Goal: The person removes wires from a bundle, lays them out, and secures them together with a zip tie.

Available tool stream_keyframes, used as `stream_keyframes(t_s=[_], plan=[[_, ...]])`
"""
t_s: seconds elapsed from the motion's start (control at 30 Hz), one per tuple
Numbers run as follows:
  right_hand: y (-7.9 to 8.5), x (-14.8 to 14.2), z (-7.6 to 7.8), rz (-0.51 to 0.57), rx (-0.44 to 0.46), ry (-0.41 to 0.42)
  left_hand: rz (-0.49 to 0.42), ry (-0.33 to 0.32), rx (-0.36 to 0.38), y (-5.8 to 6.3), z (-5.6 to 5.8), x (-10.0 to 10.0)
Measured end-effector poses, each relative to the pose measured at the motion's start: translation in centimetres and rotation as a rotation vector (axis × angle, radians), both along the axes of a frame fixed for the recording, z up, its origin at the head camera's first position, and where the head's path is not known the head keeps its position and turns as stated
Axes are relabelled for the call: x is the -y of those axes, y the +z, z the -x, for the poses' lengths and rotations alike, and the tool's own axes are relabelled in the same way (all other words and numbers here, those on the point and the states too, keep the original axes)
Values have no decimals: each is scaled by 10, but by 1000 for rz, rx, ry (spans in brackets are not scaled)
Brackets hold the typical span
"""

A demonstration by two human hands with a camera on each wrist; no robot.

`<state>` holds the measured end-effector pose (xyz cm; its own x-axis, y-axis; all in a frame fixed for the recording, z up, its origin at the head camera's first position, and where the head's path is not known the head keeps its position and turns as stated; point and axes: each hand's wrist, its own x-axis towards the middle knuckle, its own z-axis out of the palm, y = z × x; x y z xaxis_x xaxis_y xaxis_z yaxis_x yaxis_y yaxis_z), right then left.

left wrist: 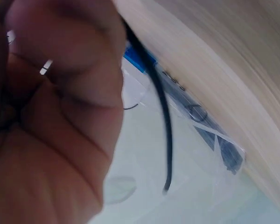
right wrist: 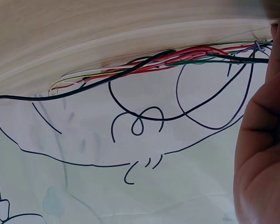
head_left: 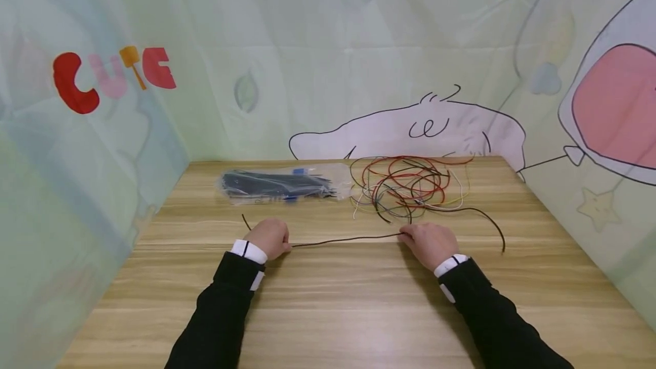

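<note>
A thin black wire [head_left: 348, 239] runs nearly straight between my two hands, low over the wooden table. My left hand [head_left: 269, 238] grips it with curled fingers, and a short end sticks out beyond the hand; that black end [left wrist: 165, 121] curves downward in the left wrist view. Thumb and fingers of my right hand [head_left: 429, 242] pinch the wire at the other side. Just behind that hand lies a loose tangle of wires [head_left: 410, 184] in red, black, white and yellow. Whether the held wire continues into the tangle, I cannot tell.
At the back left of the table [head_left: 328, 312] lies a clear plastic bag [head_left: 279, 184] of dark, thin strips, with blue bits showing. One black wire [head_left: 487, 218] bends out from the tangle to the right. A printed cloth backdrop [head_left: 318, 73] rises behind the table and along its sides.
</note>
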<state>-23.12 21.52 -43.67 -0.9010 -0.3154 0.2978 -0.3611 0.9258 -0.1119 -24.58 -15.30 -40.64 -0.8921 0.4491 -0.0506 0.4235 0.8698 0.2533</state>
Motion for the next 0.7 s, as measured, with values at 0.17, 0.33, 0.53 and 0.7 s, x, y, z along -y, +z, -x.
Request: stream_keyframes(t_s=[0.17, 0.33, 0.53, 0.7], plan=[[1, -3, 0, -6, 5, 9, -63, 24, 66, -1, 2, 12], [2, -11, 0, 8, 13, 8, -106, 41, 134, 4, 0, 21], [4, -21, 1, 19, 41, -14, -77, 135, 171, 11, -2, 27], [3, -31, 4, 27, 53, -41, -32, 242, 159, 6, 2, 32]])
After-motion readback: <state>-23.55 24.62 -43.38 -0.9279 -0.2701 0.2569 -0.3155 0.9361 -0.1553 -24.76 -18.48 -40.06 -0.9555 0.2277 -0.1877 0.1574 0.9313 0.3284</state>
